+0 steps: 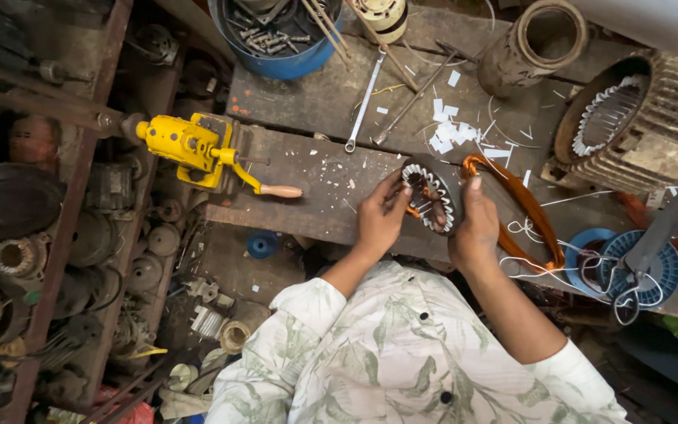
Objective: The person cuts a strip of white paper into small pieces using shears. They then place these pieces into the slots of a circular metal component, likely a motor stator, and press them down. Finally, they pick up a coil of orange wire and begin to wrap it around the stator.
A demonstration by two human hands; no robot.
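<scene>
Head view, small stator (431, 196) between both hands, left hand (380, 216) and right hand (476, 224) grip clamped on its rim

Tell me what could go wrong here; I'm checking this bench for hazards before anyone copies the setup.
The small stator is held up between the left hand and right hand, off the wooden bench, so it could slip and drop. The orange coil trails from it beside loose white thread near the blue spools; these might tangle or snag. Fingers inside the slotted core may get scraped.
</scene>
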